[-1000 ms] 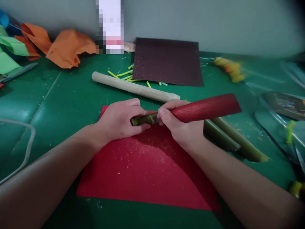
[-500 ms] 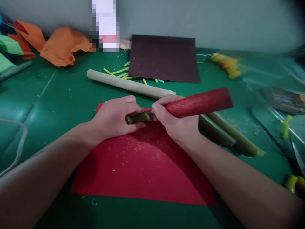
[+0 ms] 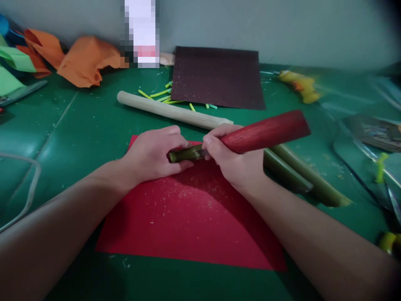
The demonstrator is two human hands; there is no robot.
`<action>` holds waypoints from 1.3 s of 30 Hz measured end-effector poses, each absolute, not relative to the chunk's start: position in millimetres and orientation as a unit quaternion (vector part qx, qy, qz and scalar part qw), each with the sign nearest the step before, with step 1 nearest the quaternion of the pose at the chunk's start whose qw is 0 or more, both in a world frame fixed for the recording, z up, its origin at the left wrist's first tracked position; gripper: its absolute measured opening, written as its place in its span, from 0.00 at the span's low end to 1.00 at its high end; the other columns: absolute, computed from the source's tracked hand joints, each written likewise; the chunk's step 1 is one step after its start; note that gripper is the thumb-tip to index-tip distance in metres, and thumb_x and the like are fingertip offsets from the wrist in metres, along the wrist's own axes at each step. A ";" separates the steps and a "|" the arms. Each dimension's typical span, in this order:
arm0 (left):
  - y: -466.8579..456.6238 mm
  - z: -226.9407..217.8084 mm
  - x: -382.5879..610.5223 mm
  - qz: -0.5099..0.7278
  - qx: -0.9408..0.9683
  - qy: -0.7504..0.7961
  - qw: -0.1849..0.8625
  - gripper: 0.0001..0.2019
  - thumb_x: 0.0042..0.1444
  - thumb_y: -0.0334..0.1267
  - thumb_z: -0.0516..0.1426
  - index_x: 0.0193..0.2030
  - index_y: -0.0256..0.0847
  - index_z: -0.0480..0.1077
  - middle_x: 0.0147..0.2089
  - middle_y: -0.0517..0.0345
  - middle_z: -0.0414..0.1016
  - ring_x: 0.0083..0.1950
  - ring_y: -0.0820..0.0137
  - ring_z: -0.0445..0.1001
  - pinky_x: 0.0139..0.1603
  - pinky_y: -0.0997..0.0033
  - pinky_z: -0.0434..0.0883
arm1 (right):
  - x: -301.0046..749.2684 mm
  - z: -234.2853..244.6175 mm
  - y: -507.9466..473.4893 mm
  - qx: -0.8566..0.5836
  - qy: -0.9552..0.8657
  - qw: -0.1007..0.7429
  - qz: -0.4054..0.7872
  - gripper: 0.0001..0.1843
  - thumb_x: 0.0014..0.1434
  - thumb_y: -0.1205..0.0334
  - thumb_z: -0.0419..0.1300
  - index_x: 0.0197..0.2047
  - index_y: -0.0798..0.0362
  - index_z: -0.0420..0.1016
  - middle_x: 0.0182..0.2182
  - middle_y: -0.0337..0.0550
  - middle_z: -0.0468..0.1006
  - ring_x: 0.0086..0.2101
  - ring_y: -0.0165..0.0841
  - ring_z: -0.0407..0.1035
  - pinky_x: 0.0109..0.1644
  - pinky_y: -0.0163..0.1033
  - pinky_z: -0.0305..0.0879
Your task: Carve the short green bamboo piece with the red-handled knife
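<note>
My left hand (image 3: 153,152) is closed around a short green bamboo piece (image 3: 181,155), its thumb below and its index finger above. A pale notch shows near the right end of the bamboo. In my right hand (image 3: 232,156) is a carving knife with a thick red wooden handle (image 3: 271,130), gripped low near the metal. A small part of its blade (image 3: 204,152) meets the notched bamboo; the tip is hard to make out. Beneath both hands lies a red sheet (image 3: 188,225) sprinkled with fine shavings.
A pale wooden stick (image 3: 169,109) lies beyond my hands, before a dark sheet (image 3: 216,77) over several yellow-green sticks. Green bamboo lengths (image 3: 288,171) rest at right, with a yellow glue gun (image 3: 299,85) behind. Scissors (image 3: 390,242) lie far right, orange paper (image 3: 84,60) at back left.
The knife handle's far end has tipped slightly upward. Both hands keep their hold on bamboo and knife, and the whole view has shifted a little.
</note>
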State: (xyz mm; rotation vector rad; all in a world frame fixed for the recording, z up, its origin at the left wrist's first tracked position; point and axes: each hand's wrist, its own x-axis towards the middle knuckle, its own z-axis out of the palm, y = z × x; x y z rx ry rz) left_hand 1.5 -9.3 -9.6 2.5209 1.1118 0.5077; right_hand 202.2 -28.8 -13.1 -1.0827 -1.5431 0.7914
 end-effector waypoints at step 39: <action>-8.9 -10.0 0.6 0.169 0.887 0.392 0.177 0.12 0.60 0.48 0.61 0.35 0.41 0.74 0.32 0.60 0.66 0.33 0.71 0.66 0.31 0.70 0.59 | 204.8 -11.2 -27.1 -0.448 -0.667 0.507 0.312 0.13 0.56 0.64 0.64 0.22 0.44 0.70 0.21 0.37 0.75 0.22 0.32 0.68 0.27 0.42 0.69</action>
